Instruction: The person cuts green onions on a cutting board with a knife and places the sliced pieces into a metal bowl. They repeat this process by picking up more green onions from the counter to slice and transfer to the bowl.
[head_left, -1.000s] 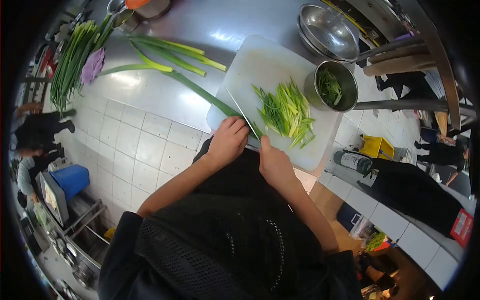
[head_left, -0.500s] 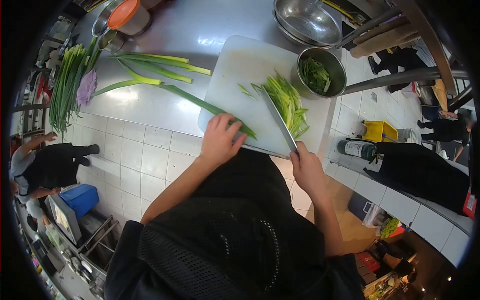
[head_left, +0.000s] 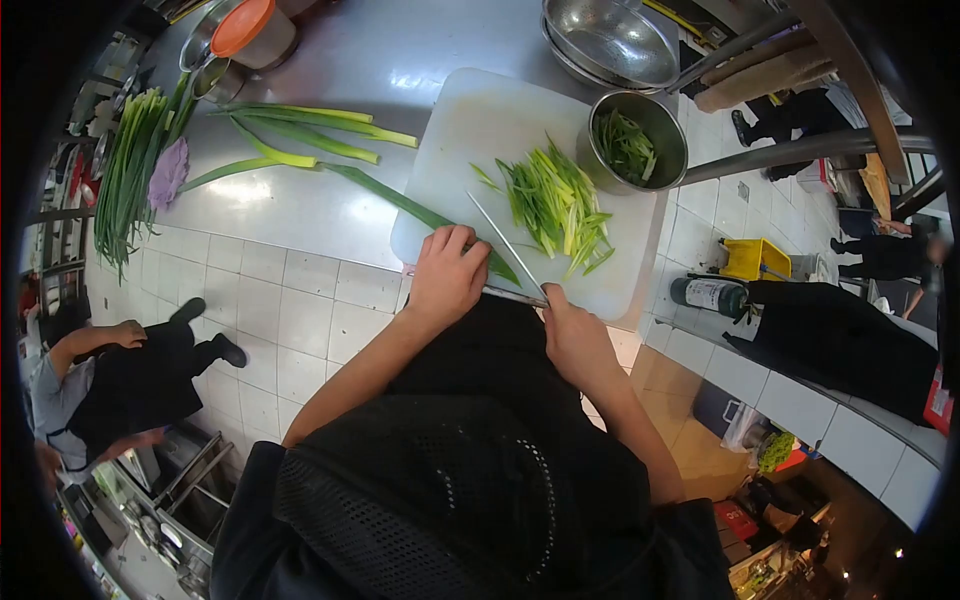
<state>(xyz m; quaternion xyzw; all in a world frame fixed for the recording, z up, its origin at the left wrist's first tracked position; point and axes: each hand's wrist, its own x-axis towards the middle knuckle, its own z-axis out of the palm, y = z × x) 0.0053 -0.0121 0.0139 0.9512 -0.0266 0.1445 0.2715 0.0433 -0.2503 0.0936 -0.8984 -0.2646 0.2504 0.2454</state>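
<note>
My right hand grips a kitchen knife at the front edge of the white cutting board. Its blade slants up and left, its edge close beside a long green onion. Curled fingers of my left hand press that onion onto the board near its right end; the other end reaches out over the steel table. Right of the blade lies a loose pile of sliced green onion. A metal pot at the board's right side holds more cut greens.
Whole green onions lie on the steel table, left of the board. A green onion bunch and a purple cloth are farther left. Metal strainers and an orange-lidded tub stand behind. A person is at left.
The knife has moved left from the sliced pile to beside the held onion, and the pile sits looser. At left, the other person has come farther into view.
</note>
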